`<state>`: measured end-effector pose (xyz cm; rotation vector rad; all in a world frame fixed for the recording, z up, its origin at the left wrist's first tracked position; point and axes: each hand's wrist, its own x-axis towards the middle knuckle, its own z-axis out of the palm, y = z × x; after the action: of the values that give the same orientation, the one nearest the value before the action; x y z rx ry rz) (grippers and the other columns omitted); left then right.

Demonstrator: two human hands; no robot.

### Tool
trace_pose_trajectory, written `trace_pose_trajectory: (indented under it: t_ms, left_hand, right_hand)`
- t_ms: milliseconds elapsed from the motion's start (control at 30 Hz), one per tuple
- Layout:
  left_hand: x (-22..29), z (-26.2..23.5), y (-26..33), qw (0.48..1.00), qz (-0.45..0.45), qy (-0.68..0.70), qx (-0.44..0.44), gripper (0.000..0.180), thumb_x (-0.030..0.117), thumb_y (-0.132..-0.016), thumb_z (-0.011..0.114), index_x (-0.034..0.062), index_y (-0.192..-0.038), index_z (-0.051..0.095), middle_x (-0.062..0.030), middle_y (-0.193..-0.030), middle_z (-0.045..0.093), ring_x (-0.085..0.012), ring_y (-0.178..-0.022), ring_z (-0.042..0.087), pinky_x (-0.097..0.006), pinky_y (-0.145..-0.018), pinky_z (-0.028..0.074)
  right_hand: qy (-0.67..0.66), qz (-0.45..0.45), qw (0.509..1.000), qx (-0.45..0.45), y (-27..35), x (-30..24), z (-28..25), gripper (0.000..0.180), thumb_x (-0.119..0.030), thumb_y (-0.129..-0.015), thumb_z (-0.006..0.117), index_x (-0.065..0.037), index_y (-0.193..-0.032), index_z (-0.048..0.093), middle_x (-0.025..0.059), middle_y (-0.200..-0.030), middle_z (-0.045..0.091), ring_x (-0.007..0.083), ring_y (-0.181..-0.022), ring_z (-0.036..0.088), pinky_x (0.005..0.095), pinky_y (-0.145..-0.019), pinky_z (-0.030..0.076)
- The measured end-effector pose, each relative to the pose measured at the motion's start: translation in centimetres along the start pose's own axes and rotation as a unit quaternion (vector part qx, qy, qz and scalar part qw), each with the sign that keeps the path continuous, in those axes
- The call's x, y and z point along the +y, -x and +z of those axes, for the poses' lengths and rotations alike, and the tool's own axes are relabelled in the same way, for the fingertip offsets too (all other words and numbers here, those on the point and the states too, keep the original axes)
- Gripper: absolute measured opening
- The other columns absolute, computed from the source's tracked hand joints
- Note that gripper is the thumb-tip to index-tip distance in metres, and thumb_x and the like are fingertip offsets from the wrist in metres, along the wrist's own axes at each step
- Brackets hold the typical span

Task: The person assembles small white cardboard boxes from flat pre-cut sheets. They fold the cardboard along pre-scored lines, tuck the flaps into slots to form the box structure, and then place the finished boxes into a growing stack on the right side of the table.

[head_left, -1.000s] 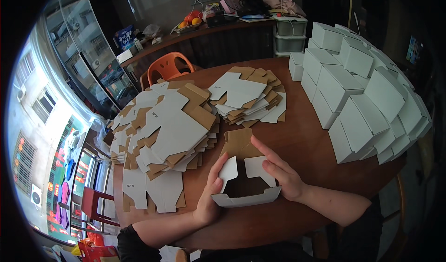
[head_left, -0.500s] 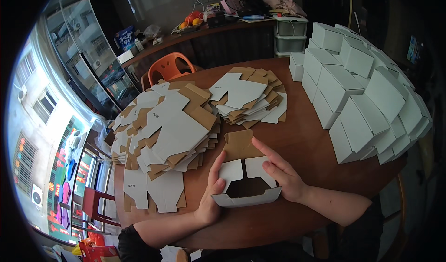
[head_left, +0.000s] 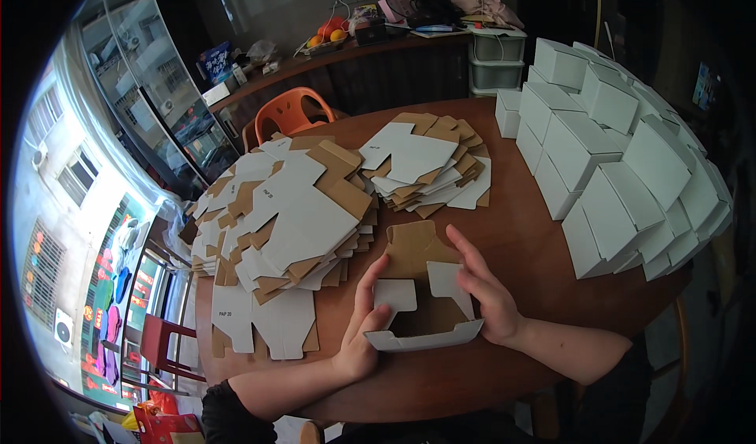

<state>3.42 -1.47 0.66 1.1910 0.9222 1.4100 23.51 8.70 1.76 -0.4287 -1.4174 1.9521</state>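
Observation:
A partly folded cardboard box (head_left: 425, 338), white outside and brown inside, rests near the front of the table between my two hands. Its brown back panel (head_left: 411, 246) stands up at the far side, and two white side flaps (head_left: 394, 294) fold inward, with a gap between them that shows the brown inside. My left hand (head_left: 362, 338) grips the left wall, fingers along the outside and thumb by the near corner. On the other side my right hand (head_left: 490, 306) holds the right wall, its index finger reaching toward the back panel and its thumb near the right flap.
A large pile of flat box blanks (head_left: 303, 208) lies to the left, with a smaller pile (head_left: 413, 157) farther back. Many finished white boxes (head_left: 579, 153) are stacked along the right side. An orange chair (head_left: 291, 109) stands beyond the wooden table (head_left: 535, 302).
The side flaps have moved apart, so the gap between them is wider and more of the inside shows. My right index finger has lifted off the back panel's edge.

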Motion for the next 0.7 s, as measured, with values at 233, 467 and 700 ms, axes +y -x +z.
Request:
trace_pose_trajectory:
  t_ms: [233,467,700]
  left_hand:
    - [0.1,-0.1,-0.3,1.000,0.015,-0.020,0.000,0.071,0.019,-0.095,0.042,0.0064,-0.158,0.011,-0.0136,-0.156,0.023,-0.0237,-0.140,0.031,-0.037,-0.116,0.023]
    - [0.1,-0.1,-0.4,1.000,-0.002,0.007,0.000,0.075,0.018,-0.090,0.043,0.0091,-0.157,0.011,-0.0136,-0.153,0.026,-0.0230,-0.135,0.035,-0.035,-0.114,0.025]
    - [0.6,0.0,-0.5,1.000,0.012,-0.008,0.002,0.068,0.015,-0.091,0.044,0.0108,-0.153,0.017,-0.0133,-0.147,0.032,-0.0225,-0.131,0.039,-0.037,-0.112,0.028]
  right_hand:
    - [0.064,-0.014,0.998,-0.011,-0.1,0.2,-0.4,0.062,-0.020,-0.107,0.035,-0.007,-0.160,0.006,0.0143,-0.164,0.015,0.0208,-0.148,0.020,0.0343,-0.119,0.017]
    - [0.103,-0.038,0.994,-0.030,0.0,-0.1,-0.1,0.059,-0.016,-0.107,0.033,-0.003,-0.159,0.010,0.0133,-0.164,0.016,0.0194,-0.149,0.019,0.0334,-0.119,0.018]
    - [0.134,-0.050,0.989,-0.040,-0.1,-0.4,-0.1,0.057,-0.013,-0.106,0.034,-0.002,-0.158,0.013,0.0101,-0.164,0.020,0.0175,-0.148,0.024,0.0314,-0.117,0.022]
